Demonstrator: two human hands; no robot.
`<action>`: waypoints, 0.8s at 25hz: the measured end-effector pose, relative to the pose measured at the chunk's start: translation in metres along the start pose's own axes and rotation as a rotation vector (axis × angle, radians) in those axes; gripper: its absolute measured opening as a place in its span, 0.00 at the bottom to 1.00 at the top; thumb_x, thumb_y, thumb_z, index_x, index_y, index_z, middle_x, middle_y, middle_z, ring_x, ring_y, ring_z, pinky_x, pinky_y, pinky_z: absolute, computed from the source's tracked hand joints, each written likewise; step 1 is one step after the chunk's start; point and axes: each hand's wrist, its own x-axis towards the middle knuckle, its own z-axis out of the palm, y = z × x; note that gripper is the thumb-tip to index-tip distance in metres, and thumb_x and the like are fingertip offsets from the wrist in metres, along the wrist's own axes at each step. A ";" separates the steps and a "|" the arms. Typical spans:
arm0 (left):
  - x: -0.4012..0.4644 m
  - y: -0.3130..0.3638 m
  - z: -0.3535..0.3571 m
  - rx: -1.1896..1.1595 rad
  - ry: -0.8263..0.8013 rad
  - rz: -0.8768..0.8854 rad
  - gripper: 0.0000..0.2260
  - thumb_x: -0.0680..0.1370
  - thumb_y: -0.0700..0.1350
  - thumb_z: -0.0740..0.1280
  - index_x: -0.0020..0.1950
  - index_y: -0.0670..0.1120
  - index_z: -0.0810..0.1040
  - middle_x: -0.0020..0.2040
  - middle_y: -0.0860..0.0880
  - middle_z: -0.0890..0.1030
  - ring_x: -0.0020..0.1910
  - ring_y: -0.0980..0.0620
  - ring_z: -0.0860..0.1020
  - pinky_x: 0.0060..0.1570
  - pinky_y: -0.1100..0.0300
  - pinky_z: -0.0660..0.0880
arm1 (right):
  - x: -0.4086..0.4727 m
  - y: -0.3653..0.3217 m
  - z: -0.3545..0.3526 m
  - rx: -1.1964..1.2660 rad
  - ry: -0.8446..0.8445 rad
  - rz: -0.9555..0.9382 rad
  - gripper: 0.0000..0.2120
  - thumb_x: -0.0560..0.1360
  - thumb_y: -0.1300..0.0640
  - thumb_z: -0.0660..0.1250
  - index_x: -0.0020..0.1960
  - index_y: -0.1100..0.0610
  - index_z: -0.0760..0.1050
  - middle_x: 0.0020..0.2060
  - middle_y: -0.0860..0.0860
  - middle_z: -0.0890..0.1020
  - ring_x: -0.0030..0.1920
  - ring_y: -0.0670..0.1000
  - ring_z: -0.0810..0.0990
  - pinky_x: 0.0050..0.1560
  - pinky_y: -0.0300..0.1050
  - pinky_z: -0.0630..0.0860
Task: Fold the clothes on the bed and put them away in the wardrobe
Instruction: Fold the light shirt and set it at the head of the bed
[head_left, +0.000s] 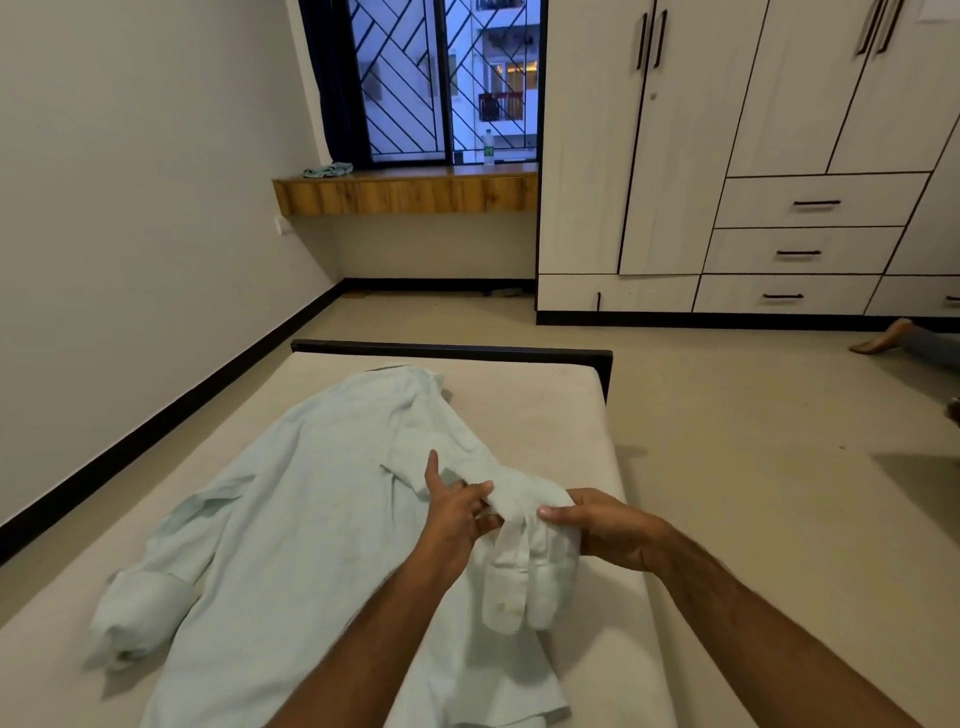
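Pale mint shirt (291, 499) spread across the bed (561, 415), collar end toward the footboard (452, 349), one sleeve crumpled near the bed's left edge. Other sleeve (524, 545) lifted off the mattress between both hands, buttoned cuff hanging down. Right hand (602, 525) gripping the sleeve from the right, thumb on top, fingers curled under the cloth. Left hand (457, 509) pinching the same sleeve from the left, thumb and fingers closed on the fabric, index finger pointing up and away. Hands close together, just above the shirt's right side. Wardrobe (727, 156) beyond the bed on the right, doors and drawers all closed. Window (447, 78) with a bottle (488, 148) and a bunched cloth (327, 169) on the wooden sill. Bare foot (883, 338) on the floor at far right.
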 end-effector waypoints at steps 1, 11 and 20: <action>-0.004 0.001 -0.007 0.005 -0.017 0.000 0.40 0.78 0.32 0.66 0.78 0.63 0.52 0.54 0.45 0.80 0.50 0.42 0.80 0.42 0.49 0.81 | 0.001 0.000 0.005 0.016 0.033 -0.018 0.18 0.77 0.53 0.72 0.65 0.58 0.79 0.58 0.56 0.84 0.60 0.58 0.82 0.61 0.55 0.79; -0.041 -0.012 -0.069 0.356 0.014 -0.203 0.22 0.78 0.39 0.70 0.70 0.52 0.73 0.62 0.46 0.79 0.55 0.43 0.81 0.43 0.51 0.81 | 0.004 0.041 0.057 0.010 -0.097 0.201 0.30 0.71 0.48 0.78 0.68 0.59 0.75 0.59 0.57 0.84 0.61 0.58 0.82 0.63 0.57 0.78; -0.053 -0.026 -0.112 0.605 0.108 -0.384 0.17 0.77 0.33 0.67 0.65 0.42 0.73 0.55 0.39 0.79 0.43 0.43 0.82 0.36 0.44 0.83 | 0.000 0.084 0.081 -0.152 -0.046 0.254 0.19 0.77 0.59 0.72 0.65 0.59 0.73 0.57 0.56 0.83 0.52 0.55 0.84 0.51 0.50 0.83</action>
